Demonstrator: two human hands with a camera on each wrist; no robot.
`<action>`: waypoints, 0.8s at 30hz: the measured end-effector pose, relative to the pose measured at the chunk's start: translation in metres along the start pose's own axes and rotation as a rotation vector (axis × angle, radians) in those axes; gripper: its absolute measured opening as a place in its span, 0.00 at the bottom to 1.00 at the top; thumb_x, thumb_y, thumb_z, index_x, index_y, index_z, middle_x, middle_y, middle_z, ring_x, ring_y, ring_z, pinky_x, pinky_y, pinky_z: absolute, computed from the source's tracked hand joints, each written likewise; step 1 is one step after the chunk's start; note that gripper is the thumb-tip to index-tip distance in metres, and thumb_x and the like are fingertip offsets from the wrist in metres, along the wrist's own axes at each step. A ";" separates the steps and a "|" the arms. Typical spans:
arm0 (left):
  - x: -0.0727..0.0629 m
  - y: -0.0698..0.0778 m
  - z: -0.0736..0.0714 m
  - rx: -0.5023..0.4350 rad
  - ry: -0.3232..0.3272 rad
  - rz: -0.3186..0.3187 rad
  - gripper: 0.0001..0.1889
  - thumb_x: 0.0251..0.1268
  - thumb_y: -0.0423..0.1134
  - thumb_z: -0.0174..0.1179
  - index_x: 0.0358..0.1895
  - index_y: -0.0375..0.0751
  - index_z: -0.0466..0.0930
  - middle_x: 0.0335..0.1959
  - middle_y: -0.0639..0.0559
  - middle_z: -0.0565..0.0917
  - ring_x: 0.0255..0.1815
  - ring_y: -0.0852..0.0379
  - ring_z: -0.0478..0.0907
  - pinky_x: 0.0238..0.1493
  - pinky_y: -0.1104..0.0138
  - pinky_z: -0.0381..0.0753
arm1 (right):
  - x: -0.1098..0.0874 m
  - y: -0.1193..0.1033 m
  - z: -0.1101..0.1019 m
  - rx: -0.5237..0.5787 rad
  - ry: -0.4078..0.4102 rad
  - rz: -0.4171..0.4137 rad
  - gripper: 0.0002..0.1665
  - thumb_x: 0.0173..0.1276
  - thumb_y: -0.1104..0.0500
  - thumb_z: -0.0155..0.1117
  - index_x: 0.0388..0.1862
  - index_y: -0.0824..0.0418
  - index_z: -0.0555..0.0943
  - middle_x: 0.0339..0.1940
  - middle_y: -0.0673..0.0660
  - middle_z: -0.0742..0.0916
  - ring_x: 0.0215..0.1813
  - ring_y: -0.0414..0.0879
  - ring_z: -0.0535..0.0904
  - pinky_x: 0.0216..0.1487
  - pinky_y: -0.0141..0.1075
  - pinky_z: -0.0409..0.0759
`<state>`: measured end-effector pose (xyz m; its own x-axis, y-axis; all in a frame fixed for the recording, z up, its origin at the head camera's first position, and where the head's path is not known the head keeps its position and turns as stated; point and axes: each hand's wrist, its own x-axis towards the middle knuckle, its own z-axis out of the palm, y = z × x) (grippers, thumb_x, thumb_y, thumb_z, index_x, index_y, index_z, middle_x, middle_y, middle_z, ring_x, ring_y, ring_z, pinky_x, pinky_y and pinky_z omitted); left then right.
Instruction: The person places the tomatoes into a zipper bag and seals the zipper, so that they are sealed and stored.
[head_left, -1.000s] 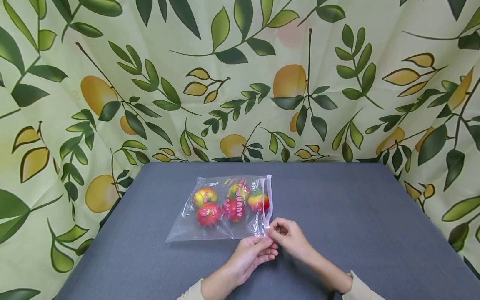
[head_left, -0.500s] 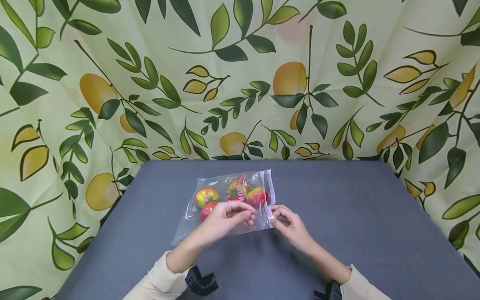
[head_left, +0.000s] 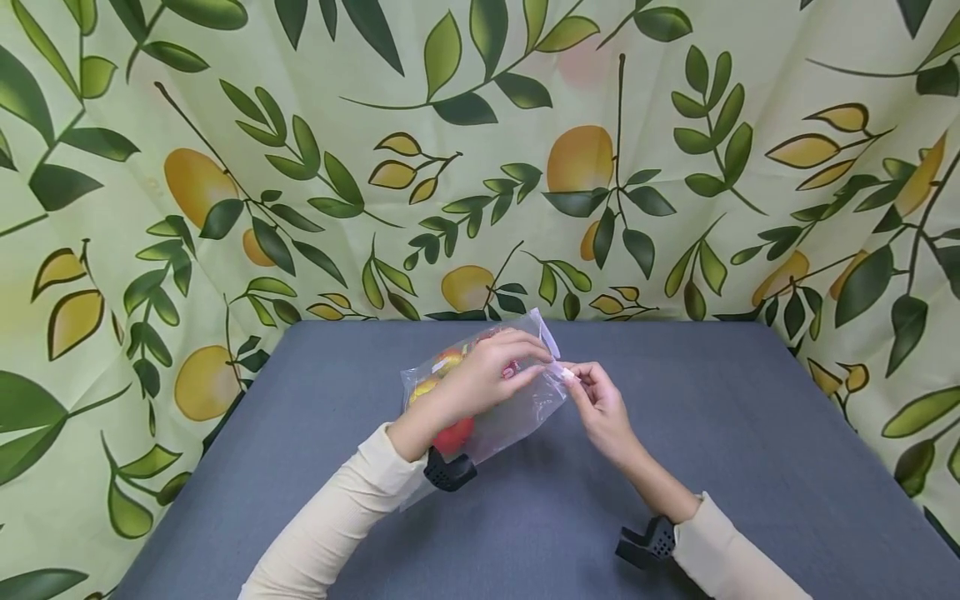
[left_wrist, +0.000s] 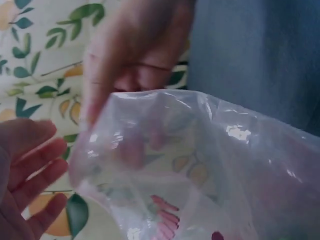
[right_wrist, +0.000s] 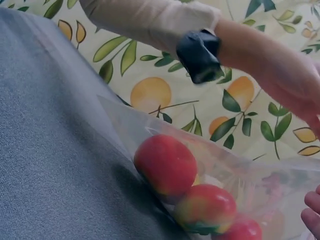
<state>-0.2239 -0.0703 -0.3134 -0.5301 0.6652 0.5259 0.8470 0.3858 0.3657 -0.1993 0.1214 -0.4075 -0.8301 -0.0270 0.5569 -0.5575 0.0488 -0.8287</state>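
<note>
A clear plastic zip bag (head_left: 517,421) with a pale slider strip (head_left: 547,335) at its right end is tilted up from the table. Several red-and-yellow apples lie inside; one red apple (head_left: 453,435) shows below my left arm, and others appear in the right wrist view, including a red apple (right_wrist: 166,165). My right hand (head_left: 600,412) pinches the bag's edge by the strip. My left hand (head_left: 495,371) hovers over the bag, its fingertips near the strip. In the left wrist view, the left hand's fingers (left_wrist: 42,175) are spread, apart from the film.
A dark grey table (head_left: 712,433) lies under the bag. Behind it hangs a leaf-and-fruit patterned cloth (head_left: 480,167). Black mounts sit on both wrists, one by the left sleeve (head_left: 448,471) and one by the right sleeve (head_left: 647,542).
The bag's strip end has been lifted and turned away from me. My right hand moved up with it. My left hand left the near corner and swung up over the bag.
</note>
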 end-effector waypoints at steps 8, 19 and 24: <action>0.023 -0.013 0.017 0.125 -0.176 0.144 0.10 0.65 0.39 0.61 0.45 0.41 0.85 0.46 0.51 0.87 0.54 0.56 0.81 0.63 0.66 0.76 | 0.001 -0.004 0.002 -0.002 0.104 -0.087 0.03 0.62 0.79 0.57 0.33 0.82 0.75 0.32 0.35 0.86 0.34 0.26 0.83 0.37 0.19 0.81; 0.026 -0.023 0.026 0.091 -0.184 0.093 0.07 0.63 0.40 0.62 0.39 0.42 0.86 0.36 0.53 0.88 0.44 0.59 0.84 0.74 0.51 0.63 | 0.001 -0.008 -0.002 -0.073 0.087 -0.134 0.03 0.63 0.79 0.55 0.34 0.81 0.77 0.30 0.43 0.85 0.31 0.27 0.81 0.34 0.20 0.80; 0.027 -0.021 0.023 0.093 -0.125 0.165 0.06 0.62 0.39 0.63 0.36 0.42 0.85 0.34 0.53 0.88 0.42 0.59 0.82 0.68 0.58 0.71 | 0.006 -0.016 -0.006 -0.182 0.074 -0.195 0.02 0.62 0.78 0.57 0.31 0.77 0.77 0.25 0.64 0.83 0.29 0.26 0.79 0.30 0.21 0.79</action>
<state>-0.2549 -0.0459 -0.3248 -0.3794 0.7961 0.4714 0.9251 0.3182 0.2071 -0.1949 0.1260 -0.3906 -0.7009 0.0196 0.7130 -0.6910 0.2290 -0.6856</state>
